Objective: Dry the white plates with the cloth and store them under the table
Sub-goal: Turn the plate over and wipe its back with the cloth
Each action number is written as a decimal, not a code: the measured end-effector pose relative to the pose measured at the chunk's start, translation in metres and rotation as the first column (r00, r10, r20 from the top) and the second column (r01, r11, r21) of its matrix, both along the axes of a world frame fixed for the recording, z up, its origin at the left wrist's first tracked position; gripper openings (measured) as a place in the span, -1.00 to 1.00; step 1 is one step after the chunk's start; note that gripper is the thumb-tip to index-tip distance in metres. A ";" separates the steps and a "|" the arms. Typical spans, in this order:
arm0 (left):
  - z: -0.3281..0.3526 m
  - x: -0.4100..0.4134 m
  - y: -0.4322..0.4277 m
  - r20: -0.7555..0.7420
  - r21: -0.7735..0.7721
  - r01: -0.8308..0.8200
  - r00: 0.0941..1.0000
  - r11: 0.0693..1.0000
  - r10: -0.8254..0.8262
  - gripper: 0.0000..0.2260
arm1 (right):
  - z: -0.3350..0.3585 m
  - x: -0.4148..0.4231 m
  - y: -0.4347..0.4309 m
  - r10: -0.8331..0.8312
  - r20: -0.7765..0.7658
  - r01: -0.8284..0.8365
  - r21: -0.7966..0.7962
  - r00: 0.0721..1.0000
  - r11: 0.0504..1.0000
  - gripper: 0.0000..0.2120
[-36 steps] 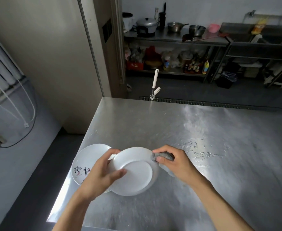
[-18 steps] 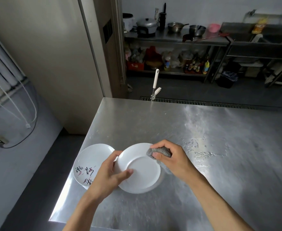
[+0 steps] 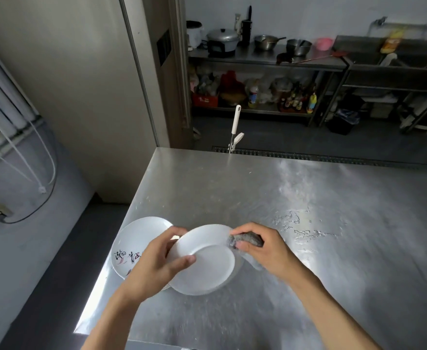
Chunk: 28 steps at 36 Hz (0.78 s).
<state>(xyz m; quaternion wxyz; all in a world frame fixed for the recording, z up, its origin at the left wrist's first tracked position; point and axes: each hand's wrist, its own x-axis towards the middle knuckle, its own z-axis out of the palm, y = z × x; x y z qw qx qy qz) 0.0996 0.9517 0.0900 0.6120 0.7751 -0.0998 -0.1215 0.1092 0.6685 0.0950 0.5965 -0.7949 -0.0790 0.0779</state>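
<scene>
A plain white plate [image 3: 207, 266] is held tilted just above the steel table, near its left front corner. My left hand [image 3: 157, 266] grips its left rim, thumb on the inner face and fingers behind. My right hand [image 3: 265, 251] holds a bunched grey cloth [image 3: 244, 241] against the plate's upper right rim; part of the cloth hangs behind the plate. A second white plate [image 3: 136, 241] with dark painted characters lies on the table to the left, partly hidden by my left hand.
The steel table [image 3: 308, 248] stretches away to the right and back, with water drops [image 3: 301, 226] just right of my hands. Its left edge drops to a dark floor. A white handle [image 3: 235, 127] stands behind the far edge. Shelves with pots line the back wall.
The cloth has shifted along the plate's upper right rim, and the plate has turned slightly in my left hand. The patterned plate has stayed in place.
</scene>
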 end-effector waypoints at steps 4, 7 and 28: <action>-0.003 -0.008 -0.012 -0.123 -0.143 -0.045 0.992 0.989 0.027 -0.69 | 0.004 0.003 0.014 -0.034 0.024 0.033 0.049 0.999 0.998 -0.79; -0.003 -0.012 -0.013 -0.185 -0.210 -0.104 0.981 0.972 0.065 -0.66 | 0.013 0.006 0.018 -0.012 0.027 0.010 0.064 1.000 0.998 -0.79; 0.009 0.002 -0.019 0.019 0.104 0.133 0.991 0.986 -0.135 -0.70 | 0.016 0.008 0.025 0.076 0.055 -0.074 -0.040 0.996 0.996 -0.82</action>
